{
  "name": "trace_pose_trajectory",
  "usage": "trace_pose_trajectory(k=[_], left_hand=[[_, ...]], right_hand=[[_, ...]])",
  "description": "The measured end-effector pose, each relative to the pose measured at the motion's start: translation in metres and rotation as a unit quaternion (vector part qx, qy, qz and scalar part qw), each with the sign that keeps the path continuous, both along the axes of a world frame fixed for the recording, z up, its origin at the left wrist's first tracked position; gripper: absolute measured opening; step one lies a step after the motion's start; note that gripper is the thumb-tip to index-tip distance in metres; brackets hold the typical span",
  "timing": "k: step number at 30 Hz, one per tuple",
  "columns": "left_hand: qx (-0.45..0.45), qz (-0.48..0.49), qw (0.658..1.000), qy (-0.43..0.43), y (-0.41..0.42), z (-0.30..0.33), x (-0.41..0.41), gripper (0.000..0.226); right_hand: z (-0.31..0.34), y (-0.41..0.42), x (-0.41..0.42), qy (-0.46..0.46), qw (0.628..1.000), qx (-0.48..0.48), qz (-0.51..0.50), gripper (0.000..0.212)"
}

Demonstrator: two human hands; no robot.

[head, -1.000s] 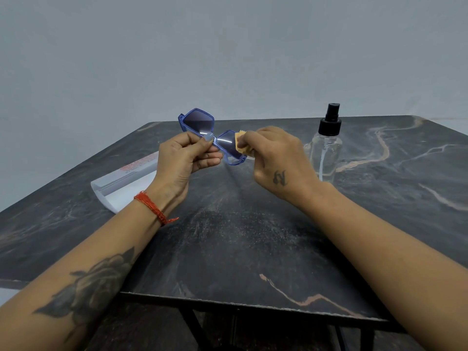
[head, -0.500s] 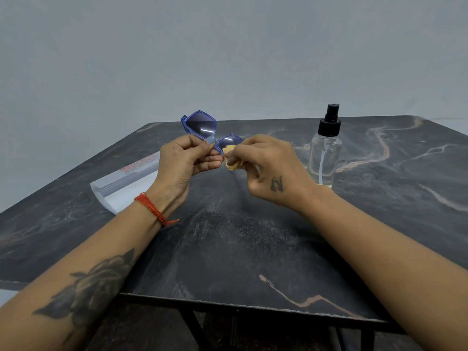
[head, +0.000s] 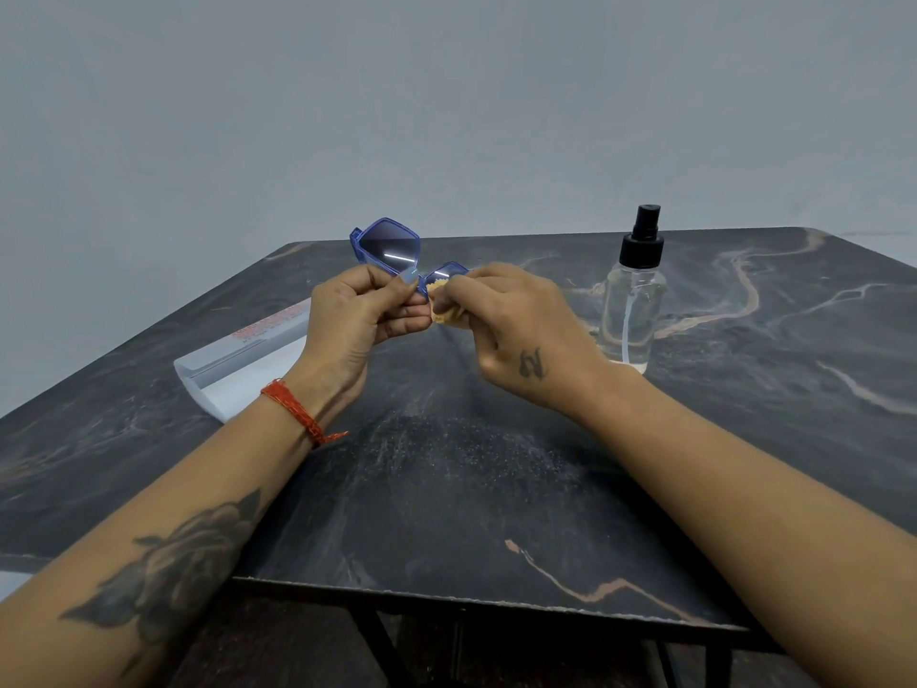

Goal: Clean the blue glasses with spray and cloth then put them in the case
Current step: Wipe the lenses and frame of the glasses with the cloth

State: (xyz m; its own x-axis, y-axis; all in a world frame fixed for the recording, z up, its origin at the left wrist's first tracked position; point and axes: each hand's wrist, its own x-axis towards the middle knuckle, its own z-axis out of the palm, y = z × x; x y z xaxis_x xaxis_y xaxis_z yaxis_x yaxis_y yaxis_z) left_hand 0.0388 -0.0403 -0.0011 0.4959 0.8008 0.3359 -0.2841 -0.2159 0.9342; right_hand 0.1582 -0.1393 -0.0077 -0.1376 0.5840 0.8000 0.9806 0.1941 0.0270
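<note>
The wiping step is judged to be in hand. The blue glasses (head: 397, 258) are held up above the far middle of the table (head: 446, 489), gripped near the bridge by the left hand (head: 355, 317), whose thumb and curled fingers are closed on the frame. The small yellow cloth (head: 441, 310) is pinched against the right-hand lens by the right hand (head: 516, 330), so that most of that lens is hidden behind cloth and fingers. The two hands are brought close together, almost touching at the bridge. The other lens, at about 11 o'clock from the left hand, is left uncovered and catches a streak of light.

The spray bottle (head: 635, 300) is stood upright at roughly 3 o'clock from the hands, well apart from them, and the white case (head: 238, 360) is laid open at about 8 o'clock, partly hidden by the left wrist.

Next — as a judgement only — the cloth would need to be shifted to the uncovered lens, with the frame steadied at the bridge; the case cannot be used until both lenses are wiped.

Against the frame from a second ago, the cloth has been drawn inward across the lens toward the bridge — the lens then showed largely bare — and the glasses have been tilted slightly.
</note>
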Motion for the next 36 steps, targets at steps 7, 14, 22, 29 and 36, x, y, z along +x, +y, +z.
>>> trace_pose_trajectory(k=[7, 14, 22, 29, 36], left_hand=[[0.009, -0.006, 1.000, 0.003, 0.000, 0.000, 0.000, 0.015], [0.009, -0.011, 1.000, 0.005, -0.001, 0.000, 0.000, 0.015], [0.001, -0.003, 1.000, -0.008, 0.001, 0.000, -0.002, 0.018], [-0.009, -0.004, 1.000, -0.017, -0.001, 0.001, -0.001, 0.019], [-0.007, -0.002, 1.000, -0.014, -0.001, 0.001, -0.001, 0.019]], right_hand=[[0.003, 0.004, -0.001, -0.020, 0.999, 0.004, -0.026, 0.032], [0.006, -0.003, 0.002, 0.026, 0.998, 0.018, -0.049, 0.038], [-0.001, -0.005, 0.004, 0.021, 0.997, 0.042, -0.060, 0.024], [-0.004, -0.002, -0.007, 0.003, 0.999, 0.033, -0.014, 0.018], [-0.001, -0.004, -0.004, 0.003, 1.000, 0.023, 0.008, 0.027]])
